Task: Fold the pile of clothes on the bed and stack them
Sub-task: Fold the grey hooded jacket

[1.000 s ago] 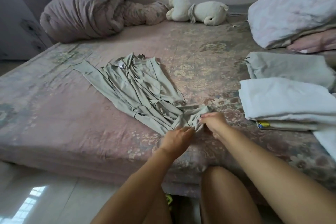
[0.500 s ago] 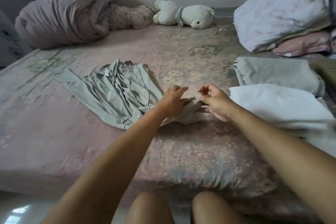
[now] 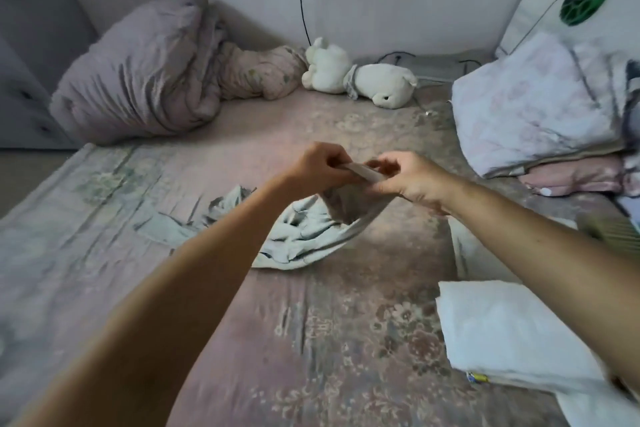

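Both hands are raised over the middle of the bed (image 3: 346, 340). The left hand (image 3: 320, 168) and right hand (image 3: 407, 178) each pinch one edge of the green garment (image 3: 304, 229), close together, apparently to align a hem for folding. The rest of it trails bunched on the bed. Folded white cloth (image 3: 512, 333) lies to the right, probably the stack.
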Demonstrator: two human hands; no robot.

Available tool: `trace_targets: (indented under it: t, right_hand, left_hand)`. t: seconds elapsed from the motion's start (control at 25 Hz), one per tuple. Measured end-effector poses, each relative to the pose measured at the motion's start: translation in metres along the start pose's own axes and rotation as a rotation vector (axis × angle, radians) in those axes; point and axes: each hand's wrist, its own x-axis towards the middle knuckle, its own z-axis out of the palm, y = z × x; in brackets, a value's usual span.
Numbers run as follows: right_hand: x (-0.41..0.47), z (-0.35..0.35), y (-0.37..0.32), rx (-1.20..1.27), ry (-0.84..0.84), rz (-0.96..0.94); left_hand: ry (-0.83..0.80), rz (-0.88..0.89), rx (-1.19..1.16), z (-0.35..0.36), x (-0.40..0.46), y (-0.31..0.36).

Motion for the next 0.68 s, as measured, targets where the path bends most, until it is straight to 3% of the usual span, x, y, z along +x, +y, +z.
trace_targets:
  t: [0.2,0.32,0.44,0.52,0.6,0.68]
  right_hand:
    - [0.024,-0.029,-0.159,-0.408,0.121,-0.13]
    - [0.031,-0.049,-0.252,-0.429,0.127,-0.312]
    - [0.024,-0.063,-0.326,-0.365,0.122,-0.42]
    - [0.017,-0.067,-0.356,-0.347,0.106,-0.459]
    - [0.009,-0.077,-0.379,-0.426,0.152,-0.504]
    - [0.007,-0.094,-0.392,-0.493,0.196,-0.523]
  left_hand:
    - [0.117,0.077,0.228,-0.126,0.003,0.123]
    - [0.107,0.075,0.497,-0.198,0.002,0.194]
    - [0.022,-0.108,0.767,-0.255,-0.007,0.244]
    - [0.106,-0.165,0.866,-0.276,-0.015,0.265]
    - [0.295,-0.098,0.668,-0.287,-0.021,0.284]
    - [0.412,0.005,0.166,-0.292,-0.022,0.299]
